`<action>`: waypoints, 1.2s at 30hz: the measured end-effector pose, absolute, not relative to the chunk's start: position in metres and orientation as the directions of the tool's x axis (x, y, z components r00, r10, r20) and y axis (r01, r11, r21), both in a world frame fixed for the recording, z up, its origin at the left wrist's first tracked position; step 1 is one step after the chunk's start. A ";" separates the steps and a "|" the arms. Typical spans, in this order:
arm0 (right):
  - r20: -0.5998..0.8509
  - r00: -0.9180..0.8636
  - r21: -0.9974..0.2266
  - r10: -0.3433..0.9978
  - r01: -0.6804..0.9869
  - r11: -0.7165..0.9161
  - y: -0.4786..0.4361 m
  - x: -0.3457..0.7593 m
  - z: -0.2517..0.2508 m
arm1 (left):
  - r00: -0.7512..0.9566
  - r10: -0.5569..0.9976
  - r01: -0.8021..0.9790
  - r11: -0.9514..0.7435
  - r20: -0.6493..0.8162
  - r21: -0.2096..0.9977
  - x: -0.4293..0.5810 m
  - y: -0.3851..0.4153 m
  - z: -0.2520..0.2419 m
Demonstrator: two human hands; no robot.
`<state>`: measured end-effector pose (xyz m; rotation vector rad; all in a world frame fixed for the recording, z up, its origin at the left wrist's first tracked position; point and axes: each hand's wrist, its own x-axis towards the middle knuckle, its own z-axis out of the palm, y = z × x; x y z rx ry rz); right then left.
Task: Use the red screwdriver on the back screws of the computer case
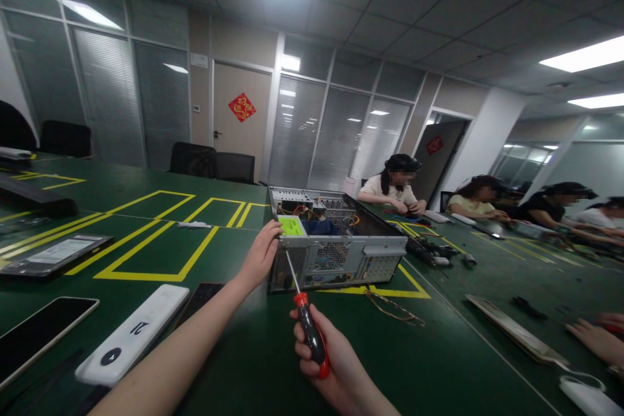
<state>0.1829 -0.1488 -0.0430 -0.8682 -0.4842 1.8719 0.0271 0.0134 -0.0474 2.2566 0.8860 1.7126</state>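
Note:
An open computer case (353, 260) lies on its side on the green table, its rear panel towards me. My left hand (263, 252) is closed over the case's near left corner, beside a box with a bright green label (291, 226), perhaps the power supply. In my right hand (327, 348) is a screwdriver (312, 331) with a red and black handle, gripped with the shaft pointing up and away. Its tip meets or nearly meets the upper left of the rear panel. Coloured wires (353, 221) show inside the case.
Left of me lie a hard drive (58, 253), a white device marked 21 (134, 331) and a phone (41, 335). Loose wires (394, 309) and black cables (433, 250) are right of the case. Other people (392, 188) sit along the right; a co-worker's hand (597, 341) rests at the right edge.

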 end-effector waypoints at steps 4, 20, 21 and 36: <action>-0.379 -0.261 -0.645 0.888 -0.614 -0.456 -0.146 0.184 -0.044 | 0.163 0.548 0.347 -0.810 0.820 0.473 0.027 0.014 -0.048; -0.395 -0.241 -0.663 0.887 -0.593 -0.457 -0.146 0.184 -0.041 | 0.172 0.542 0.346 -0.815 0.823 0.465 0.027 0.013 -0.047; -0.398 -0.243 -0.658 0.885 -0.596 -0.460 -0.146 0.184 -0.040 | 0.173 0.542 0.346 -0.815 0.823 0.464 0.027 0.013 -0.047; -0.453 -0.285 -0.664 0.845 -0.525 -0.533 -0.146 0.184 -0.037 | 0.174 0.537 0.351 -0.817 0.825 0.457 0.027 0.015 -0.049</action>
